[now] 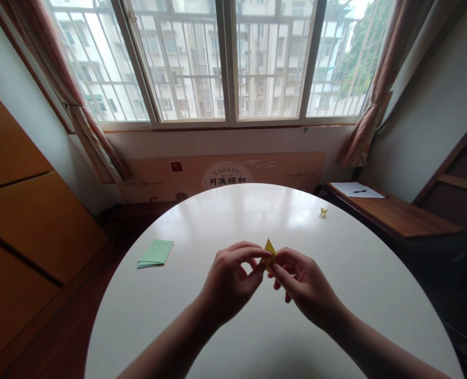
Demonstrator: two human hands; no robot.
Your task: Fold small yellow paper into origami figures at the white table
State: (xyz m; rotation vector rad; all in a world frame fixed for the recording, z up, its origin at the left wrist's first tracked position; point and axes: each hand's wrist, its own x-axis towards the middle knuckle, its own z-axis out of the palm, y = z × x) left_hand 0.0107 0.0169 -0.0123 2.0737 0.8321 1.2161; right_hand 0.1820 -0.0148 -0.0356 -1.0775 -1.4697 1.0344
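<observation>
A small piece of folded yellow paper (270,246) is held up above the white table, its pointed tip upward. My left hand (235,271) pinches its left side between thumb and fingers. From the right, my right hand (302,281) grips the same paper, thumb in front and fingers curled behind. The fingers of both hands cover much of its lower part, so the folds there are hidden.
On the round white table (233,221), a stack of green paper sheets (156,252) lies at the left and a tiny yellow folded figure (324,212) stands at the far right. Beyond the right edge, a wooden surface (415,213) bears white paper (351,189) and a pen (359,191).
</observation>
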